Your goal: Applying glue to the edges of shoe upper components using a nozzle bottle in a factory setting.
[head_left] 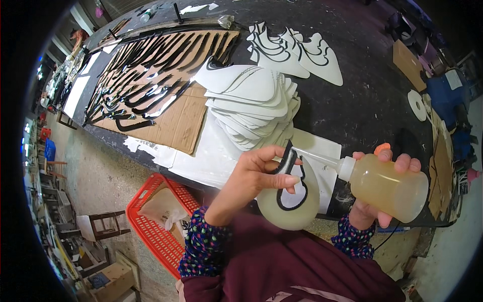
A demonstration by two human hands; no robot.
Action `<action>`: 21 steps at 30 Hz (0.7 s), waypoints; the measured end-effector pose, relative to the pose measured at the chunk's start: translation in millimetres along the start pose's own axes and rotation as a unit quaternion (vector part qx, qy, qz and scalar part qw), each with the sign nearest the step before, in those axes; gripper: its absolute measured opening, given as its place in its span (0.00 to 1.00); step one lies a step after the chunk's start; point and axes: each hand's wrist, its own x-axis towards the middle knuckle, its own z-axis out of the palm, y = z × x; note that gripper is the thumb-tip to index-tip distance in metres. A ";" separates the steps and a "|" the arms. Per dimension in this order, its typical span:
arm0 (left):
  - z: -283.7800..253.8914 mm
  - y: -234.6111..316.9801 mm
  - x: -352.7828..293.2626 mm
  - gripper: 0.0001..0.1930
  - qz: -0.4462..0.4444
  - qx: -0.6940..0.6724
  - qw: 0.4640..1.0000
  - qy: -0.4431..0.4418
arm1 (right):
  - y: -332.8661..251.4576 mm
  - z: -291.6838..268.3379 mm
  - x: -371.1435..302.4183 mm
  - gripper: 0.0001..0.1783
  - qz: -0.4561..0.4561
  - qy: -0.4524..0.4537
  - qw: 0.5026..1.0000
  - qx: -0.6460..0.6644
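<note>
We see the left hand (264,173) pinching a curved black strip (290,207) by the dark surface (347,110), the right hand (363,214) gripping a sideways squeeze bottle (413,196) whose yellowish liquid (375,183) could blot the strip if squeezed too hard.

Two hands (254,173), one bottle (390,189), one big red basket (155,240), one stack of white pieces (251,110)

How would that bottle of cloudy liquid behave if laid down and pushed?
On its side, the bottle would probably roll, since it looks cylindrical. The liquid inside likely gives it some weight. It looks like translucent plastic, so it may flex.
</note>
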 end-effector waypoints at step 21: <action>3.6 -4.1 -1.1 0.12 -0.008 0.001 1.000 0.023 | 3.3 3.9 -1.4 0.47 -0.024 0.031 0.998 -0.058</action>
